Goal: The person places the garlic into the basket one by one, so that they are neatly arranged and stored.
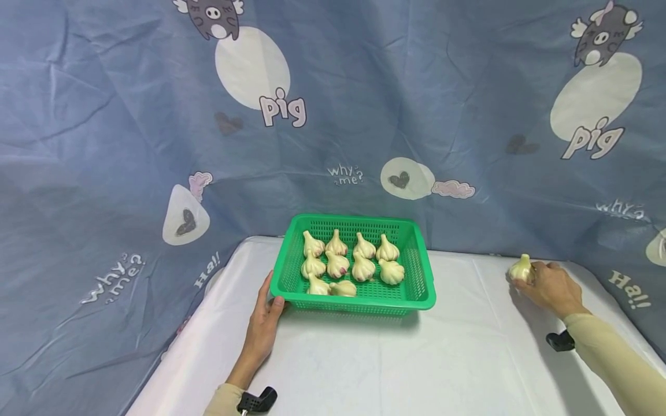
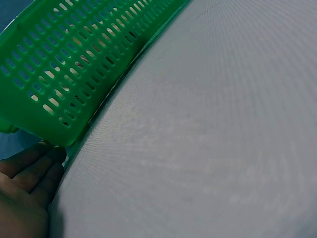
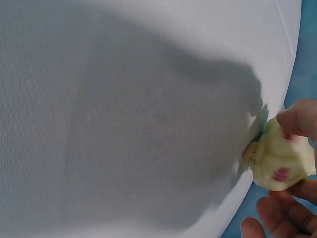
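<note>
A garlic bulb (image 1: 521,270) is pinched between the thumb and fingers of my right hand (image 1: 552,289), far over at the right of the white table. In the right wrist view the bulb (image 3: 281,156) shows pink patches and its root end, and its shadow falls on the cloth. My left hand (image 1: 264,323) rests against the front left corner of a green plastic basket (image 1: 354,303), thumb by the front wall and fingers along the left side. The left wrist view shows those fingers (image 2: 37,166) nearly straight, at the basket's lower corner. Inside the basket sit several garlic bulbs (image 1: 337,264), in rows.
White cloth (image 1: 468,346) covers the table. A blue curtain (image 1: 354,115) with printed pigs and words hangs behind it and down both sides. Black wrist cameras (image 1: 259,400) sit on both forearms.
</note>
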`<state>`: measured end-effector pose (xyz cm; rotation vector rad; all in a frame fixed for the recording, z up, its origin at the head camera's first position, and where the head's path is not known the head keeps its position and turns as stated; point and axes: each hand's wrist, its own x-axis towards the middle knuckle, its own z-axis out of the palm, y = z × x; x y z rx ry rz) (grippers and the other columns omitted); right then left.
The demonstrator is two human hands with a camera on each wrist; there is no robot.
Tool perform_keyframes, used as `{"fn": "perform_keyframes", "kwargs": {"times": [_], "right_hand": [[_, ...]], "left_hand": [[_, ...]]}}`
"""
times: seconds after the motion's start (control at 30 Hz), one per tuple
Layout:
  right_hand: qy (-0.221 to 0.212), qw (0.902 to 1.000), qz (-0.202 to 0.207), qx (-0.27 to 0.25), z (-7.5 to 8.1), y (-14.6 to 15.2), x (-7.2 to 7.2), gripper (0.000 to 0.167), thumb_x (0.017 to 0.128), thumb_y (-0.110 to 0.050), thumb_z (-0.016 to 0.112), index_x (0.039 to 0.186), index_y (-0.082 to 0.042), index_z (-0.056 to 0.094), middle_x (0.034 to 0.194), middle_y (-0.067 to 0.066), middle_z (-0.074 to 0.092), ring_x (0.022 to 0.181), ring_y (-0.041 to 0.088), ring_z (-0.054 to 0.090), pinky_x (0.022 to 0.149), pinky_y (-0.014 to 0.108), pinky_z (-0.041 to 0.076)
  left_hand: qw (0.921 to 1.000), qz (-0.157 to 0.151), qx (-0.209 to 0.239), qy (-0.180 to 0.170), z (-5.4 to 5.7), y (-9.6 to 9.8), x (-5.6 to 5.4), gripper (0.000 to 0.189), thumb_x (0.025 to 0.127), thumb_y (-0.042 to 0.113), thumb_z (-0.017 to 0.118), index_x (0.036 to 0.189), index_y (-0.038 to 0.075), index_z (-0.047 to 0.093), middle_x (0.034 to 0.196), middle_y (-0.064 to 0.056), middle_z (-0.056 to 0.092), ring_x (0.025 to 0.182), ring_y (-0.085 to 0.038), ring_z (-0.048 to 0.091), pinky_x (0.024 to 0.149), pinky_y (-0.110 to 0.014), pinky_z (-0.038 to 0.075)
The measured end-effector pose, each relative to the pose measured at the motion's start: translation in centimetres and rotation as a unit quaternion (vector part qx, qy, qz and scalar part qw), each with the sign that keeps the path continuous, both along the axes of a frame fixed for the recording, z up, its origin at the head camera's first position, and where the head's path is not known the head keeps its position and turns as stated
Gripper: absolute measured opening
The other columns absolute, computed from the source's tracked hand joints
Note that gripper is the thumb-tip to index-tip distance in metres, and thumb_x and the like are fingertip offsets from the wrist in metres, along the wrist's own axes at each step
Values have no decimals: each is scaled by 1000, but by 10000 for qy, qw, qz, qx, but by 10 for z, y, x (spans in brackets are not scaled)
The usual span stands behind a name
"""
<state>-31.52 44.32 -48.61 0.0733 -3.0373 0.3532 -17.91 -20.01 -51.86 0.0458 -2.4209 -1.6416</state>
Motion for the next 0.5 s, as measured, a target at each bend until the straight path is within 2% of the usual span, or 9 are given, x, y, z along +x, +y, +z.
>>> {"fn": "perform_keyframes", "kwargs": {"times": [0.17, 0.33, 0.43, 0.5], "right_hand": [[112, 9999, 67, 17, 1, 0, 1, 66, 89, -44, 79, 118, 13, 61, 103, 39, 63, 91, 55, 65, 57, 57, 50], [128, 9999, -22, -85, 8, 0, 3, 65, 88, -53, 79, 113, 6, 68, 91, 28, 69, 78, 43, 66, 51, 45, 43], [171, 9995, -118, -236, 16, 1, 3, 69, 86, -57, 81, 117, 4, 70, 93, 28, 71, 77, 42, 67, 50, 41, 40], [200, 9993, -92, -302, 23, 1, 2, 72, 85, -57, 83, 123, 3, 70, 101, 31, 73, 83, 48, 68, 53, 43, 42]], "left_hand": [[10000, 14, 34, -11, -1, 0, 0, 61, 116, 34, 45, 170, 41, 18, 175, -9, 29, 152, -41, 44, 124, -70, 26], [10000, 4, 0, 69, -1, 1, 1, 61, 116, 32, 45, 171, 38, 18, 175, -11, 30, 152, -42, 44, 123, -71, 27], [9999, 18, -63, 99, 0, 1, 1, 61, 116, 31, 44, 171, 36, 19, 175, -12, 29, 151, -43, 44, 123, -72, 28], [9999, 51, -78, 81, -1, 0, 0, 61, 116, 32, 45, 171, 37, 19, 174, -12, 31, 150, -44, 45, 123, -72, 28]]}}
